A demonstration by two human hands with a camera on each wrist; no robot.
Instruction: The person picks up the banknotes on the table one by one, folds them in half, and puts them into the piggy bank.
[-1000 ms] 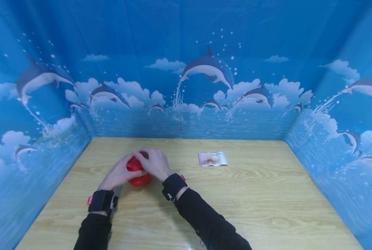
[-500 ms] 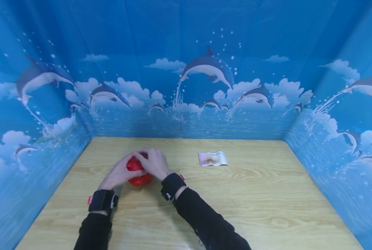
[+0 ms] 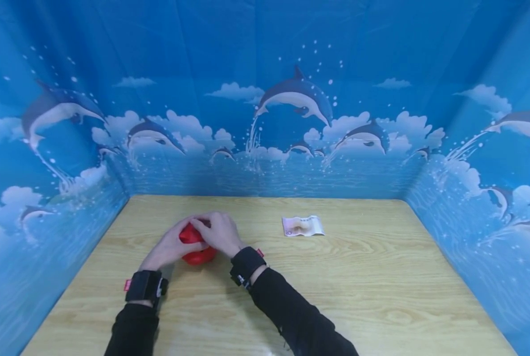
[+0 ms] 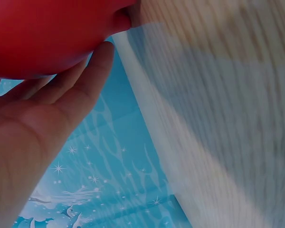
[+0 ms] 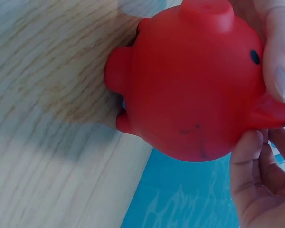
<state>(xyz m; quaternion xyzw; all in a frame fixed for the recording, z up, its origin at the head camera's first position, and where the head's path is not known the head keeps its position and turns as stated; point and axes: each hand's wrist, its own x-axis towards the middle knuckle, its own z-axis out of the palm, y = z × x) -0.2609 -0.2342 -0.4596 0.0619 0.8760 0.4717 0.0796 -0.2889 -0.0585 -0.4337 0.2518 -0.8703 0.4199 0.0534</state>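
Note:
A round red piggy bank (image 3: 199, 256) stands on the left part of the table. My left hand (image 3: 170, 246) grips it from the left, its thumb lying across the pig's front. In the left wrist view its fingers (image 4: 80, 92) curve against the red belly. From the right, my right hand (image 3: 222, 234) holds the bank near the top, with bent fingers and thumb. The right wrist view shows the bank (image 5: 190, 90) side-on, with snout, eye and feet. Right fingertips (image 5: 249, 142) touch it by the ear; I cannot tell whether they pinch anything small there. Its top is mostly hidden.
A creased banknote (image 3: 303, 226) lies flat to the right of the hands, toward the back of the wooden table (image 3: 358, 291). A blue curtain (image 3: 229, 49) printed with dolphins encloses the table at the back and both sides.

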